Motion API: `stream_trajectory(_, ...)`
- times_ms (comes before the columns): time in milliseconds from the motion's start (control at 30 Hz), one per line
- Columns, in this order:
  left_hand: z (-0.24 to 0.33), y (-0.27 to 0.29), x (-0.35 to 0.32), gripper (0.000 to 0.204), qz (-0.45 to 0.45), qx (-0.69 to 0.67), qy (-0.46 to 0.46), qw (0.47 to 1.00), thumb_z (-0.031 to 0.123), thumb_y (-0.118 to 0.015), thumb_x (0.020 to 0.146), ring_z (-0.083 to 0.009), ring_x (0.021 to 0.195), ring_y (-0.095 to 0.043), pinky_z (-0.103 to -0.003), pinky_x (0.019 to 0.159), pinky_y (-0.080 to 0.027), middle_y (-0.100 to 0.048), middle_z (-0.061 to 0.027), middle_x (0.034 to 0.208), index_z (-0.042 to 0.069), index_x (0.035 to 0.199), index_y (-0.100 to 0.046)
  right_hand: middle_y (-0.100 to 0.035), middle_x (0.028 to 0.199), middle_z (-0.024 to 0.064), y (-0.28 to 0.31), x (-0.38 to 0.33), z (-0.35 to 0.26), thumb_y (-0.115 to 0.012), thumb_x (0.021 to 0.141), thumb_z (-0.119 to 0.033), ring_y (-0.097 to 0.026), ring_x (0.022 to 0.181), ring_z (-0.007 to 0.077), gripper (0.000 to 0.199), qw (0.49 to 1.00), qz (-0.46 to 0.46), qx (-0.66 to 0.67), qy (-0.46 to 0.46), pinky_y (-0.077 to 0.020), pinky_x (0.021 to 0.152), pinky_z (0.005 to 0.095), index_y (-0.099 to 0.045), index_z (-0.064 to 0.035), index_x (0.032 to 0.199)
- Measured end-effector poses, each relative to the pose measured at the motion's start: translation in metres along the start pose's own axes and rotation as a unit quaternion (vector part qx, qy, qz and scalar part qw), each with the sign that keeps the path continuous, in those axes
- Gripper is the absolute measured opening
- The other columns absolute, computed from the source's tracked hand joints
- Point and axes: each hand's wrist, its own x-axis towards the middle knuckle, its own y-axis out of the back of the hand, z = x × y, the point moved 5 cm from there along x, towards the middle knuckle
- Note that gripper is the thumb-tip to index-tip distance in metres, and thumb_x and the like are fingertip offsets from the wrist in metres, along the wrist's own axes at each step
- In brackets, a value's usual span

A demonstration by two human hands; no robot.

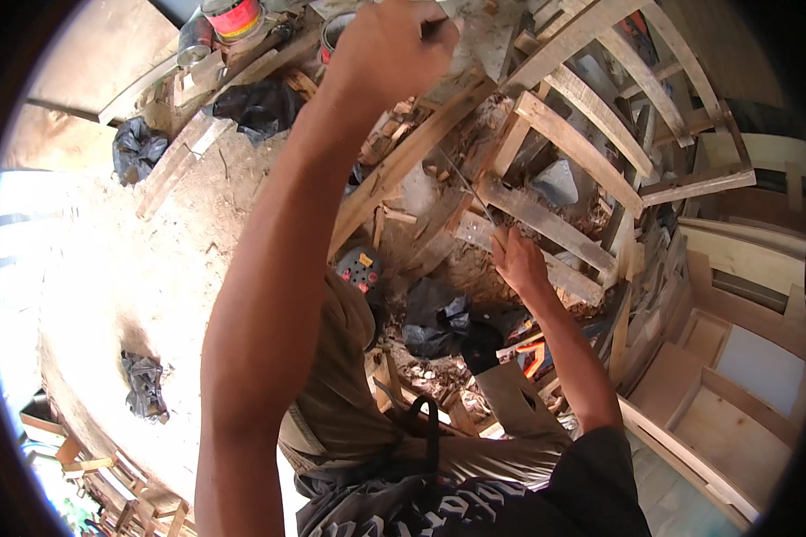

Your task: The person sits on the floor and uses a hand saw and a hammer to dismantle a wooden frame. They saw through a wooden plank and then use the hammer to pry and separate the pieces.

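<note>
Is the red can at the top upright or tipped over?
Upright: the red can stands on the planks, its round rim facing up.

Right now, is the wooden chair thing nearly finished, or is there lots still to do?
Partly done. Several curved slats already sit joined in the frame. In hand: the right hand rests on a flat board with a thin metal rod rising from it, and the left hand is raised, gripping something I cannot make out. Loose offcuts lie around, so plenty seems left.
</note>
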Motion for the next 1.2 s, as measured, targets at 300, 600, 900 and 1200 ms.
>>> stream_trajectory(300,0.001,-0.003,0.000,0.019,0.001,0.010,-0.006,1.000,0.016,-0.060,0.085,-0.0427,0.070,-0.063,-0.045,0.063,-0.049,-0.062,-0.0251,0.073,-0.002,0.080,-0.062,-0.059,0.064,0.0220,0.045,-0.014,-0.057,-0.056,0.098,-0.039,-0.065,0.065,0.0427,0.040,0.959,0.197,0.159,0.127,-0.0493,0.059,0.0518,-0.053,0.0010,0.099)
stream_trajectory(600,-0.002,0.002,0.002,0.019,0.018,0.001,-0.012,1.000,0.017,-0.059,0.085,-0.0458,0.073,-0.063,-0.049,0.064,-0.049,-0.063,-0.0260,0.076,-0.001,0.082,-0.063,-0.067,0.078,0.0239,0.004,-0.005,-0.011,-0.058,0.096,-0.036,-0.067,0.073,0.0439,0.038,1.000,0.015,0.014,0.018,-0.0533,0.063,0.0530,-0.056,0.0015,0.102)
stream_trajectory(900,0.003,-0.003,0.000,0.018,-0.007,0.014,0.012,1.000,0.016,-0.060,0.084,-0.0453,0.074,-0.063,-0.048,0.066,-0.050,-0.063,-0.0259,0.077,-0.001,0.082,-0.064,-0.064,0.077,0.0260,0.054,-0.018,-0.058,-0.062,0.095,-0.034,-0.064,0.073,0.0474,0.034,0.964,0.129,0.221,0.076,-0.0501,0.062,0.0526,-0.053,-0.0020,0.101)
stream_trajectory(1200,-0.002,0.002,0.002,0.019,-0.004,0.027,0.013,1.000,0.016,-0.058,0.084,-0.0449,0.074,-0.063,-0.048,0.065,-0.049,-0.063,-0.0263,0.076,-0.002,0.083,-0.064,-0.056,0.062,0.0075,-0.012,-0.007,0.008,-0.058,0.098,-0.040,-0.062,0.054,0.0252,0.039,0.946,-0.079,0.293,-0.111,-0.0494,0.050,0.0389,-0.051,-0.0021,0.088)
